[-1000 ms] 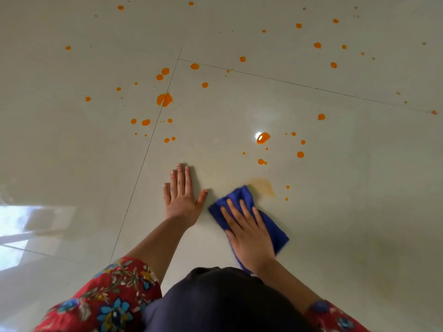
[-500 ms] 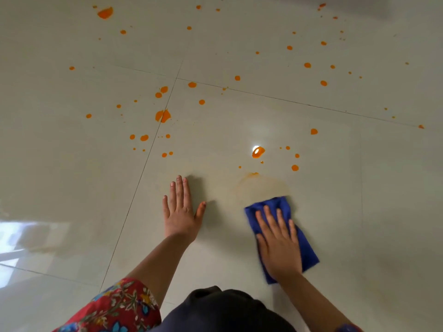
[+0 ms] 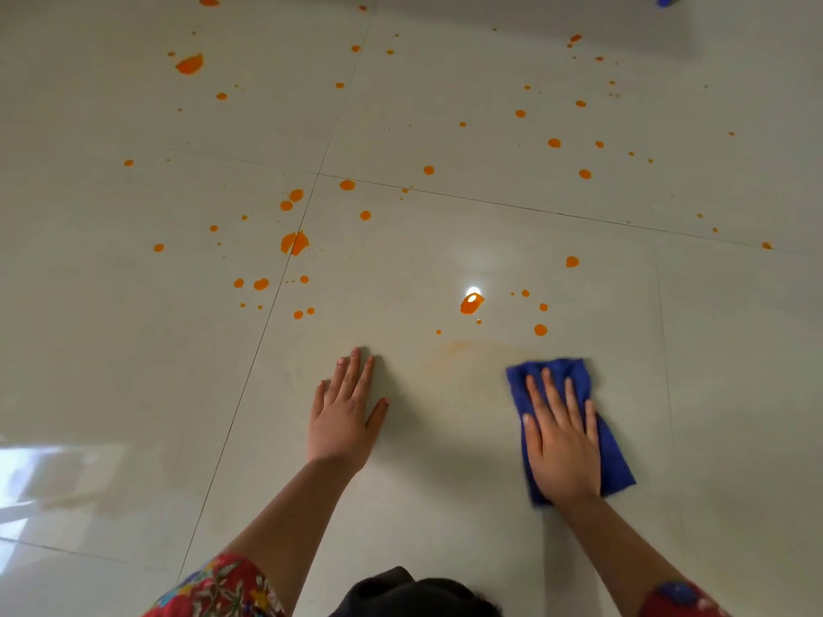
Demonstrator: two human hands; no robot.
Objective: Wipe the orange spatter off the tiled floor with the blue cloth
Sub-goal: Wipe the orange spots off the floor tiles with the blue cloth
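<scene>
On the glossy pale tile before the person's right side, the blue cloth (image 3: 612, 456) lies folded into a soft, napped oblong, its long axis running away from the person with the far end leaning slightly left. The right hand (image 3: 561, 452) presses flat on it, fingers straight and slightly spread. A faint orange smear (image 3: 463, 354) dulls the tile just left of its far end. The left hand (image 3: 343, 420) rests flat, fingers straight, thumb out. Round and teardrop orange spatter (image 3: 471, 303) dots the tiled floor (image 3: 133, 349) beyond.
</scene>
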